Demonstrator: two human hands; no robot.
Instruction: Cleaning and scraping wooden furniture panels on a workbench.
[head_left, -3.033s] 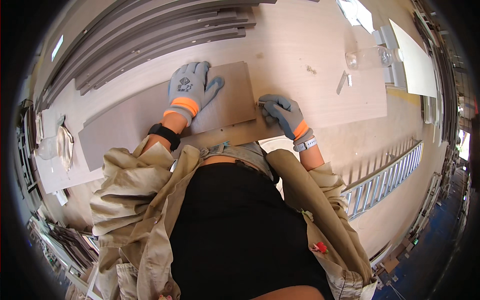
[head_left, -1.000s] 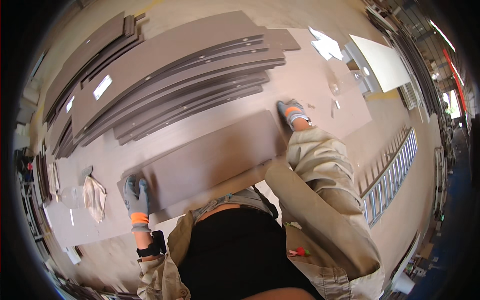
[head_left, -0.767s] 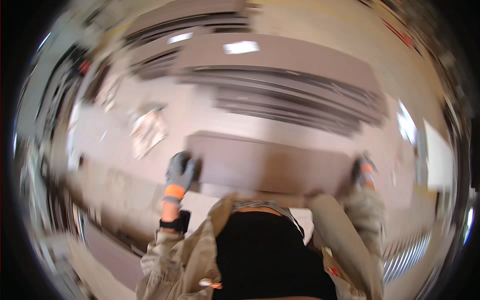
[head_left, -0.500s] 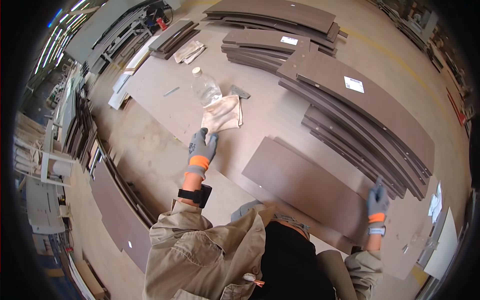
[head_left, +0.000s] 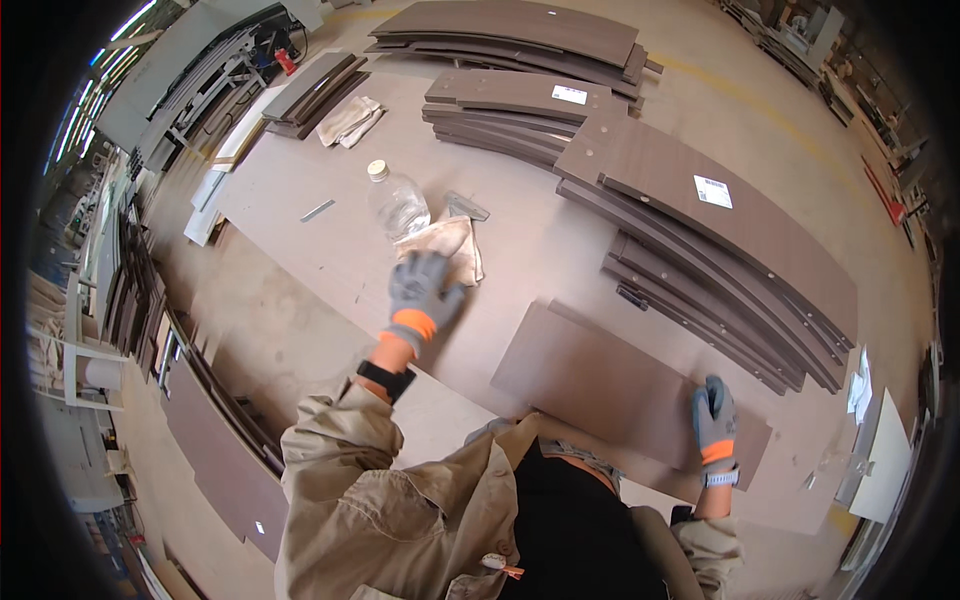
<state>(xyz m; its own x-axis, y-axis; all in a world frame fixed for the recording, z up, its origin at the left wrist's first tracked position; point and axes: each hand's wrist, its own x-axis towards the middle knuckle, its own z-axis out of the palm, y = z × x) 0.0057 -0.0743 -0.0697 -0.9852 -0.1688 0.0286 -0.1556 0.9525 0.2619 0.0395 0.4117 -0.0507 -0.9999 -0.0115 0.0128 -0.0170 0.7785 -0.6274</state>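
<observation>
My left hand (head_left: 425,288), in a grey glove with an orange cuff, reaches onto a stained folded cloth (head_left: 455,245). Its fingers are apart and lie over the cloth's near edge, with no grip on it. A clear plastic bottle (head_left: 400,205) with a pale cap stands against the cloth's far side, and a flat grey scraper-like tool (head_left: 466,207) lies beside it. My right hand (head_left: 713,415), gloved alike, is over the right part of a brown panel (head_left: 600,375); its fingers are loosely bent and slightly apart, with nothing visible in them. Whether it touches the panel is unclear.
Stacked brown panels (head_left: 690,215) with a white label fill the right side; a small black object (head_left: 632,297) lies at their near edge. More stacks (head_left: 510,30) stand farther back. Another cloth (head_left: 350,122) and a metal strip (head_left: 318,210) lie on the worktop (head_left: 300,255).
My left hand has moved from just short of the cloth onto its near edge. My right hand has come left, from beyond the panel's right end to over it. The view has shifted slightly.
</observation>
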